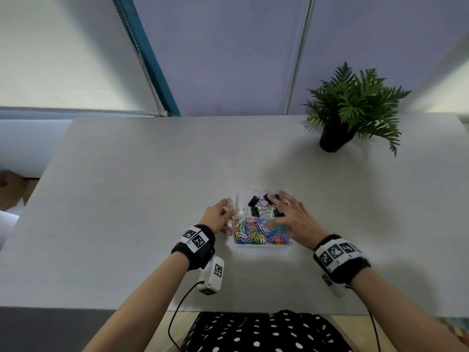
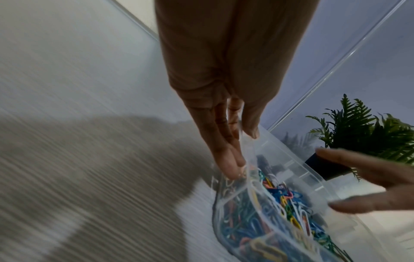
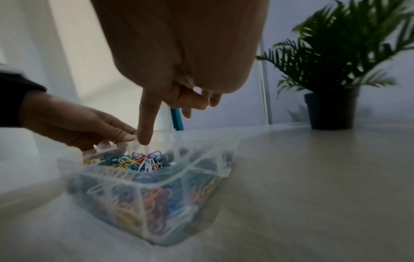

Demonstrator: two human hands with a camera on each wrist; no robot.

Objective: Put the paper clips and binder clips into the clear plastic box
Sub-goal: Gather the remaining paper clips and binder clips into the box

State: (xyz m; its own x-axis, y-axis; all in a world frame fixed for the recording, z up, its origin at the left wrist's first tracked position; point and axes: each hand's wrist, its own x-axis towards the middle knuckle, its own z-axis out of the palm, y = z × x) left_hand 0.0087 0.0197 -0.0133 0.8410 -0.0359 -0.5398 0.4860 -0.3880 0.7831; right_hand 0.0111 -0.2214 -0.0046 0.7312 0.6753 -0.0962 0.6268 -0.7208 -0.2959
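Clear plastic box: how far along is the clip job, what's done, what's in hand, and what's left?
Done: coloured paper clips fill the near compartment of the clear plastic box; binder clips lie in the far one. In hand: the left hand pinches the box's left wall; the right hand hovers open over the binder clips, apparently empty. Left: no loose clips show on the table, so probably nothing.

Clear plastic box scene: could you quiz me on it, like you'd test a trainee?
1. True or false: the paper clips fill the compartment of the clear plastic box nearer the person.
2. The left hand: A pinches the box's left wall, B lies in the lap, C grips a pen.
3. What stands at the far right of the table?
Key: 1 true; 2 A; 3 potted plant.
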